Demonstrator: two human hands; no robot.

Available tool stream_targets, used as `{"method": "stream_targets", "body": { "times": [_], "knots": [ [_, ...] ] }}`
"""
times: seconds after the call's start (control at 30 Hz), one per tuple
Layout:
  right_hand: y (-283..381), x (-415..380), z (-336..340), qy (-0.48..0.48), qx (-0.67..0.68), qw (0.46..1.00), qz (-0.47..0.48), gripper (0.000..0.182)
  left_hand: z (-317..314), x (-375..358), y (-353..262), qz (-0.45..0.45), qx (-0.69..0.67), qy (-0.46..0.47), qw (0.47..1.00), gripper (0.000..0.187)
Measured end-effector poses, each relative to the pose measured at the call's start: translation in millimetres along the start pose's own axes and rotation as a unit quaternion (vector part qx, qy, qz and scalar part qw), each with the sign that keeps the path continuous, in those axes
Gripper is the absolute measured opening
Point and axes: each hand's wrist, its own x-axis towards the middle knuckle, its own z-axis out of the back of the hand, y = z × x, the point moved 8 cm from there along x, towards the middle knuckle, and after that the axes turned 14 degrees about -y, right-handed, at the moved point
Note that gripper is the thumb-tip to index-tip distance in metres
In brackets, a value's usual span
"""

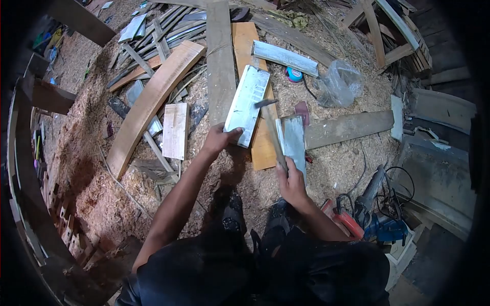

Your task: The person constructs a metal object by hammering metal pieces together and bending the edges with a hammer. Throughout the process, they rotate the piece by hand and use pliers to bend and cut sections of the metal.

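Observation:
My left hand (222, 138) grips the lower end of a white-painted board (248, 104), thumb on its top face. The board lies tilted across an orange-brown plank (264, 148) and a long grey plank (220, 66). My right hand (292, 181) is wrapped round the wooden handle of a hammer (274, 132). The hammer's dark head is at the right edge of the white board; whether it touches cannot be told. Just right of the handle is another white-painted piece (294, 140).
A curved wooden piece (153, 104) and a short pale block (175, 131) lie left. Further right are a tape measure (294, 74), a clear plastic bag (341, 84), a weathered plank (349, 129) and a blue power tool (385, 228) with cords. Wood shavings cover the ground.

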Motion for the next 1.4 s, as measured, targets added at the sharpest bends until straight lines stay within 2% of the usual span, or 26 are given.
{"method": "stream_targets", "body": {
  "times": [0.1,0.2,0.3,0.4,0.5,0.6,0.63,0.73,0.77,0.87,1.0,1.03,1.1,1.13,1.27,1.3,1.4],
  "knots": [
    [-2.1,-9.3,1.4,0.021,-0.019,0.999,-0.026,0.042,3.2,-1.6,-1.1,-0.032,-0.019,-0.046,0.998,0.036],
    [0.8,-9.5,1.5,0.025,-0.026,0.998,0.049,0.044,11.3,-7.5,-8.1,-0.085,0.018,-0.083,0.993,0.034],
    [3.6,-11.5,4.1,0.015,-0.019,0.998,0.063,0.047,18.8,-16.3,-13.0,-0.069,0.047,-0.101,0.991,0.034],
    [-3.1,-18.5,4.3,-0.036,-0.025,0.998,0.046,0.047,21.5,-17.2,-12.0,-0.093,0.043,-0.118,0.988,0.029],
    [-15.7,-18.9,-3.5,-0.007,-0.079,0.99,0.115,0.046,20.9,-14.5,-6.7,-0.069,-0.008,-0.116,0.991,0.03],
    [-1.6,-16.9,11.8,-0.067,-0.043,0.992,0.099,0.045,22.3,-29.4,-28.1,-0.038,0.057,-0.118,0.991,0.031],
    [1.2,-17.6,12.1,-0.07,-0.01,0.994,0.082,0.046,23.5,-30.2,-25.0,-0.037,0.04,-0.115,0.992,0.031],
    [7.3,-14.6,-2.5,-0.036,-0.082,0.986,0.141,0.047,21.3,-21.4,-25.4,-0.06,0.004,-0.109,0.992,0.029],
    [-3.1,-12.7,-10.7,0.023,-0.142,0.985,0.092,0.047,21.9,-20.6,-24.7,-0.073,0.004,-0.113,0.991,0.029],
    [10.2,-13.4,2.2,-0.032,-0.043,0.994,0.097,0.049,24.0,-15.1,-17.0,-0.072,0.012,-0.112,0.991,0.028],
    [2.6,-21.4,1.7,-0.057,0.001,0.998,0.021,0.048,20.2,-19.4,-8.9,-0.023,0.034,-0.1,0.994,0.03],
    [2.4,-22.5,-3.3,-0.052,-0.057,0.994,0.08,0.047,17.9,-18.3,-7.9,-0.035,0.006,-0.105,0.994,0.032],
    [-9.3,-22.4,-9.2,-0.028,-0.062,0.992,0.106,0.046,16.7,-13.3,-0.6,-0.037,-0.014,-0.104,0.994,0.033],
    [-4.7,-23.0,-11.9,-0.015,-0.064,0.991,0.117,0.046,17.1,-14.1,1.3,-0.035,-0.022,-0.104,0.994,0.034],
    [14.4,-23.6,6.4,-0.082,0.004,0.99,0.114,0.049,19.1,-14.4,2.6,-0.04,-0.01,-0.117,0.992,0.033],
    [3.3,-27.1,3.7,-0.086,-0.03,0.989,0.117,0.05,19.0,-16.5,0.9,-0.042,-0.004,-0.118,0.992,0.031],
    [-25.2,-22.4,-15.7,0.043,-0.129,0.99,0.032,0.05,18.1,-12.5,1.7,-0.062,-0.01,-0.125,0.99,0.03]
  ]
}}
